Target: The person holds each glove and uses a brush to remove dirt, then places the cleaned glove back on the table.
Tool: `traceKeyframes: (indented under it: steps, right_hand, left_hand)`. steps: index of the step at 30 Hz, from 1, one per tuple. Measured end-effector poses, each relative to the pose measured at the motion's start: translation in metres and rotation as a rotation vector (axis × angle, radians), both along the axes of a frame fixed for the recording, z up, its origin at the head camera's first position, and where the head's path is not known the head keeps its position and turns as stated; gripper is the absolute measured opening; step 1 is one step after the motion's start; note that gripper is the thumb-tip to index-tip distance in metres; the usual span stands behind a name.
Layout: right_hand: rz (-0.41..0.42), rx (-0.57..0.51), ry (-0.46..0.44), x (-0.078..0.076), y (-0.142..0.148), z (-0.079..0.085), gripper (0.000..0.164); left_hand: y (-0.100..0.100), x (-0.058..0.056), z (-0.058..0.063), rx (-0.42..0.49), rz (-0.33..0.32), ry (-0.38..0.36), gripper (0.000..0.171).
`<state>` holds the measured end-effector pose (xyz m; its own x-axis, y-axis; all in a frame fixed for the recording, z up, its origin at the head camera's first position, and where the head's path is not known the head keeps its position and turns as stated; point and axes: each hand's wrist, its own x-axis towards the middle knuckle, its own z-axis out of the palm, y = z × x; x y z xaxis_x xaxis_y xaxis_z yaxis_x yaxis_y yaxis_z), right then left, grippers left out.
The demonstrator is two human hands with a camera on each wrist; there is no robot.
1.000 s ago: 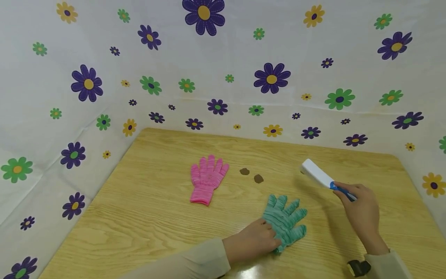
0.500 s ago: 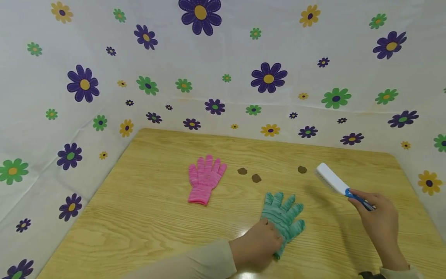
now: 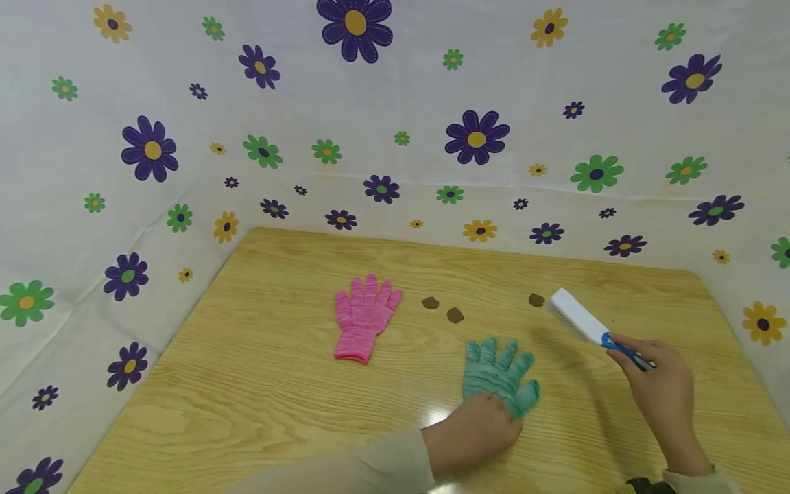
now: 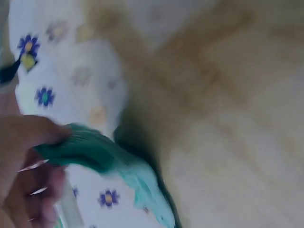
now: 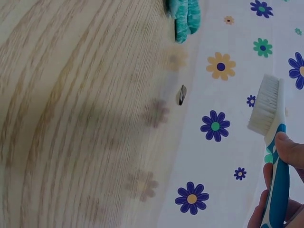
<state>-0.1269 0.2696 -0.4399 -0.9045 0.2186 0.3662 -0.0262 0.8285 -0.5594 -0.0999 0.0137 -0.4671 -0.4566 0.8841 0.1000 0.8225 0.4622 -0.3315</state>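
Note:
A green knitted glove lies on the table, fingers pointing away from me. My left hand covers its cuff; in the left wrist view, thumb and fingers pinch the cuff, which is raised while the rest slopes down. My right hand grips the blue-and-white handle of a brush, held above the table at the right. Its pale bristles show in the right wrist view. Left of the green glove, a pink glove lies flat.
Three small flat brown pieces lie on the wooden table: two beside the pink glove, one piece nearest it, and another piece close to the brush head. White flower-printed cloth stands around the table's back and sides.
The brush has moved right, then slightly back left, uncovering the brown piece beside it. My left hand has shifted right with the cuff, turning the green glove's fingers straighter away from me.

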Motion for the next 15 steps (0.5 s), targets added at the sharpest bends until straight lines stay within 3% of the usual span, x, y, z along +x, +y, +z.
traceKeyframes:
  steps: [3,5,6,9,12,15]
  right_hand:
    - [-0.008,0.001,0.013,0.000,0.003,0.001,0.024]
    - [-0.013,-0.007,0.025,0.000,0.005,0.000,0.025]
    - [-0.017,-0.011,0.029,-0.001,0.006,0.000,0.025]
    - [-0.029,-0.019,0.029,-0.001,0.009,0.001,0.025]
    - [-0.033,-0.020,0.026,-0.001,0.010,0.000,0.024]
    - [-0.028,-0.013,0.016,-0.001,0.010,0.000,0.024]
  left_hand:
    - [-0.005,-0.011,0.014,0.299,0.105,-0.030,0.007]
    - [-0.010,-0.019,0.025,0.582,0.194,-0.087,0.007]
    - [-0.013,-0.022,0.029,0.725,0.237,-0.141,0.007]
    - [-0.023,-0.029,0.038,1.076,0.416,-0.414,0.008]
    - [-0.035,-0.035,0.028,1.237,0.633,-0.736,0.014]
    - [-0.050,-0.038,0.007,1.236,0.835,-0.980,0.019]
